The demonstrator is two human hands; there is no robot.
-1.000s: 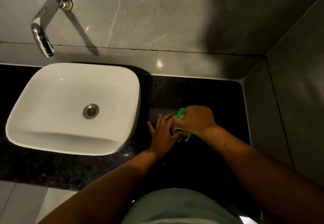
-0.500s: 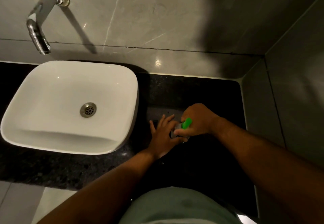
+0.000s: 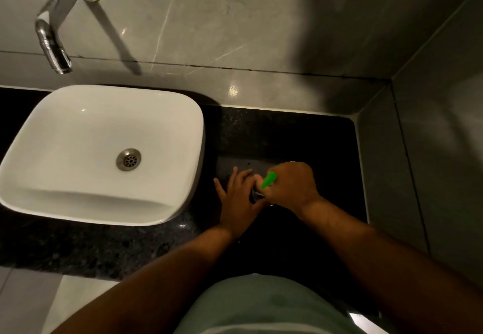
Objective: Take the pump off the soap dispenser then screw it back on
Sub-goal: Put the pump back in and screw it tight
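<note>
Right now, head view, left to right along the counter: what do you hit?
Tap → sink → drain → left hand → green pump → right hand → side wall. The bottle under the hands is mostly hidden, so left out.

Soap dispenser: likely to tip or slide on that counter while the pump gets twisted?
Probably tippy: the soap dispenser looks small, and the left hand braces it. The right hand covers the green pump. The polished black counter looks slick, so sliding seems plausible.

place: bathroom | white basin (image 3: 99, 135) | wall tap (image 3: 52, 43) | black granite counter (image 3: 78, 250) | grey marble tiles (image 3: 235, 20)
</note>
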